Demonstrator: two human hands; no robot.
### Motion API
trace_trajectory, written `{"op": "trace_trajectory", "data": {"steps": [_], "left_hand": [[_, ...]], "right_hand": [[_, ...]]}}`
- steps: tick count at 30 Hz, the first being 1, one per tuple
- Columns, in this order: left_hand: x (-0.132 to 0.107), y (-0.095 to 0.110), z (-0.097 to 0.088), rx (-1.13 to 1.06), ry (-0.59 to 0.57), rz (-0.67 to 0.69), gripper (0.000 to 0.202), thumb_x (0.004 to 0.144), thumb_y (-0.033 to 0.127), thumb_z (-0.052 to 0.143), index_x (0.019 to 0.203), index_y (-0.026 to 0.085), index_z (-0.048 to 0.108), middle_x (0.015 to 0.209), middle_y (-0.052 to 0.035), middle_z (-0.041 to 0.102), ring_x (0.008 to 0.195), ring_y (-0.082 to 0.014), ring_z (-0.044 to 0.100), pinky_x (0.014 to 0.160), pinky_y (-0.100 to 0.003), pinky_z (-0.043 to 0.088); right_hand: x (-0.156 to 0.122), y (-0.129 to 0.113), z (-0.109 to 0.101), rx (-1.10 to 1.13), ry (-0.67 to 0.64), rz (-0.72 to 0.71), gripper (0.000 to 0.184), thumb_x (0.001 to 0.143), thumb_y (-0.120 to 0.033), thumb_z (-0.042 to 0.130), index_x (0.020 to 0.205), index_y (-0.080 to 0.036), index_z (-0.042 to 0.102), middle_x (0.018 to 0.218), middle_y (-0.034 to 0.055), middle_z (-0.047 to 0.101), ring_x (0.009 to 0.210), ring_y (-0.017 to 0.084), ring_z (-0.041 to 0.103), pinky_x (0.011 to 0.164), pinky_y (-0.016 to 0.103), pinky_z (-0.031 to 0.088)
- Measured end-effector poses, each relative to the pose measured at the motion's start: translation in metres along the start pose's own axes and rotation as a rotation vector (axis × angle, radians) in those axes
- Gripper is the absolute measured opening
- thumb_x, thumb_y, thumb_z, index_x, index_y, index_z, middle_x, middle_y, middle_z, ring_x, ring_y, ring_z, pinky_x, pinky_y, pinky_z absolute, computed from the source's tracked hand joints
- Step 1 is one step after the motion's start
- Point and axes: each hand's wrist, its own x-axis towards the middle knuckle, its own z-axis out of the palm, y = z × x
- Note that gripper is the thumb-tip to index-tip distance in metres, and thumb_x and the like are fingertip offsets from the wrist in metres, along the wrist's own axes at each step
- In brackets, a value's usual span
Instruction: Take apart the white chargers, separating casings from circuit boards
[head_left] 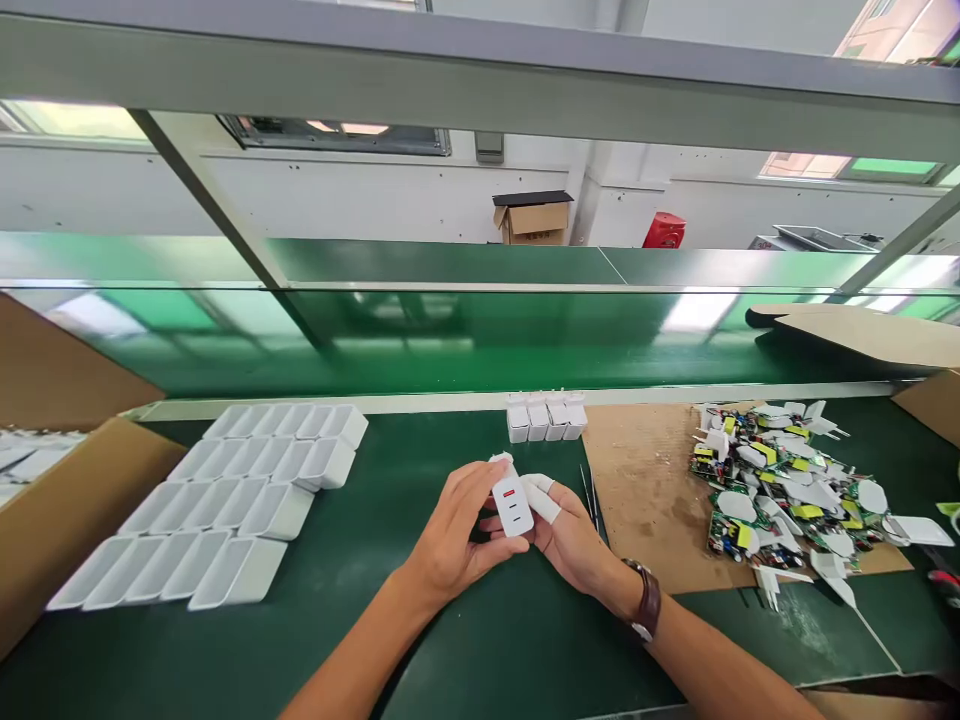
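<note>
Both hands hold one white charger (511,503) with a red port and two dark slots on its face, just above the green bench. My left hand (454,535) wraps its left side, fingers closed on it. My right hand (568,535) grips it from the right; two of its fingers wear white finger cots, and a watch sits on the wrist. Behind the hands stands a short row of finished white chargers (545,417). To the right lies a heap of circuit boards and white plug parts (780,485) on a brown cardboard sheet (645,480).
Rows of empty white charger shells (225,500) lie at the left, next to an open cardboard box (67,500). Tweezers (589,492) rest beside the cardboard sheet. A green conveyor belt (480,340) runs behind the bench. Another cardboard box (862,335) sits at the far right.
</note>
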Motion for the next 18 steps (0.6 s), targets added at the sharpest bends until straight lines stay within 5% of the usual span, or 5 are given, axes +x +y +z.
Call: {"op": "trace_trajectory", "data": {"steps": [18], "left_hand": [[-0.0067,-0.0067,-0.0007,-0.054,-0.085,-0.113,0.073,0.098,0.052,0.06,0.156,0.013,0.039,0.136,-0.0228,0.063,0.124,-0.0331,0.059,0.097,-0.051,0.057]], "right_hand": [[-0.0006,-0.0005,0.0,-0.027,0.004,0.045,0.038,0.086,-0.054,0.076,0.103,-0.02,0.067,0.099,0.0066,0.076,0.093,0.025,0.075,0.091,0.046,0.057]]}}
